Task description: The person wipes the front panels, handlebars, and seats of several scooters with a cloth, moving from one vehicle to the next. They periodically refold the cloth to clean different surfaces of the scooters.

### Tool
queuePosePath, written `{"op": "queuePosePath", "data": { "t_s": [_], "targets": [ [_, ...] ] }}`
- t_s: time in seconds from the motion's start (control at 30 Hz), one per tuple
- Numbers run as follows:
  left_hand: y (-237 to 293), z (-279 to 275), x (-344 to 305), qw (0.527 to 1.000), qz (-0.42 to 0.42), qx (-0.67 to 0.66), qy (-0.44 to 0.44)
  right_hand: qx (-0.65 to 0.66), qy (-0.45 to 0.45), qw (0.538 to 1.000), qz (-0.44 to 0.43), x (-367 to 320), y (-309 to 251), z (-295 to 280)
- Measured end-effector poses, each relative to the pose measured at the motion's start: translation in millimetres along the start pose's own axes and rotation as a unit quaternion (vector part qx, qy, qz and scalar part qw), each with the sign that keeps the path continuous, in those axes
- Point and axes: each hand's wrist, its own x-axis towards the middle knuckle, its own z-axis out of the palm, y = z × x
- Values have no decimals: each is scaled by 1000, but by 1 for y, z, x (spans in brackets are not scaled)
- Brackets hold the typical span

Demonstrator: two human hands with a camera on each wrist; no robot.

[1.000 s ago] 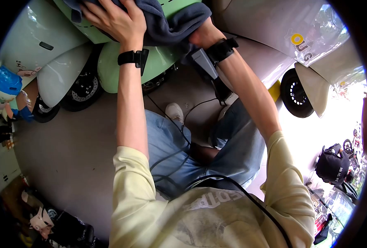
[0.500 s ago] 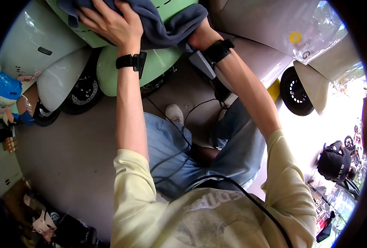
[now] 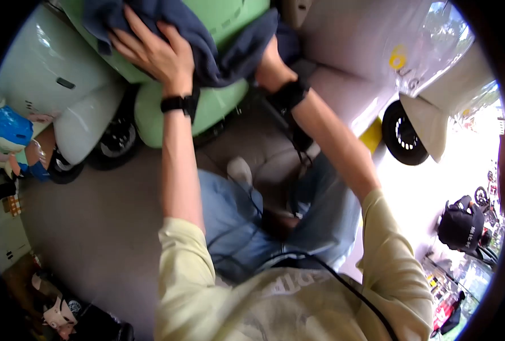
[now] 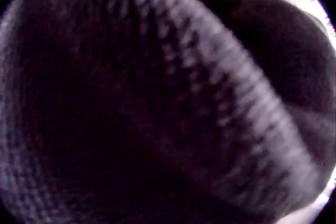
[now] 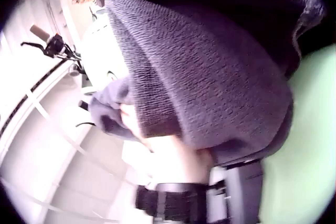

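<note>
Head view: pressing a dark blue towel (image 3: 229,54) flat against a green scooter (image 3: 212,108) with the left hand (image 3: 156,54), fingers spread; right hand (image 3: 270,61) buried beneath, grip impossible to tell. Likely handling soft, light, limp; gripping best by a bunched fold.

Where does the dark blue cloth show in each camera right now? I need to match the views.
Head: dark blue cloth at top centre, draped over the green scooter, under the left hand.
Left wrist: the cloth fills almost the whole picture, blurred.
Right wrist: the cloth is at upper centre and right.
Shared landmark: the green scooter, lower right in the right wrist view; absent from the left wrist view.
</note>
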Motion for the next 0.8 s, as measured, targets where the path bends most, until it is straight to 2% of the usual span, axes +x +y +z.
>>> {"op": "queuePosePath", "data": {
  "t_s": [0.03, 0.07, 0.1, 0.13, 0.17, 0.2, 0.23, 0.27, 0.4, 0.5, 0.53, 0.57, 0.6, 0.63, 0.67, 0.73, 0.8],
  "targets": [
    [2, -2, 1, 1000, -4, 11, -1, -38, 21, 998, -37, 16, 15, -1],
    [4, -3, 3, 1000, -20, 21, -11, -56, -54, 996, -49, 30, 7, -15],
    [3, -3, 3, 999, -34, 35, -17, -50, -213, 955, -200, 0, -15, 11],
    [6, -3, 2, 998, -48, 41, -22, -282, -167, 868, -372, -10, -19, 19],
    [9, -4, 3, 997, -62, 42, -24, -468, -39, 715, -518, -23, -25, 29],
    [7, -4, 3, 995, -63, 59, -41, -533, 33, 693, -484, -52, -42, 61],
    [6, -1, 2, 995, -56, 76, -42, -529, 10, 683, -503, -64, -50, 75],
    [5, -2, 2, 994, -44, 82, -50, -571, -5, 646, -507, -75, -54, 85],
    [4, -5, 4, 991, -25, 43, -124, -621, 22, 556, -552, -65, -52, 92],
    [9, -10, 15, 992, 11, 22, -127, -613, -32, 533, -582, -56, -79, 109],
    [8, -9, 15, 991, 8, 27, -129, -618, -25, 491, -613, -55, -99, 128],
    [6, -8, 14, 991, 6, 32, -133, -631, -45, 491, -599, -56, -118, 150],
    [4, -6, 13, 990, 4, 37, -139, -612, -54, 486, -622, -45, -135, 170],
    [4, -4, 13, 989, -7, 39, -146, -636, -27, 489, -596, -52, -152, 201],
    [7, -3, 17, 989, -20, 28, -143, -617, -5, 445, -649, -42, -164, 225],
    [19, -7, 32, 989, -47, 8, -138, -612, 27, 369, -699, -37, -183, 264],
    [27, -15, 49, 985, -68, -9, -160, -586, 15, 327, -741, -34, -191, 280]
  ]
}}
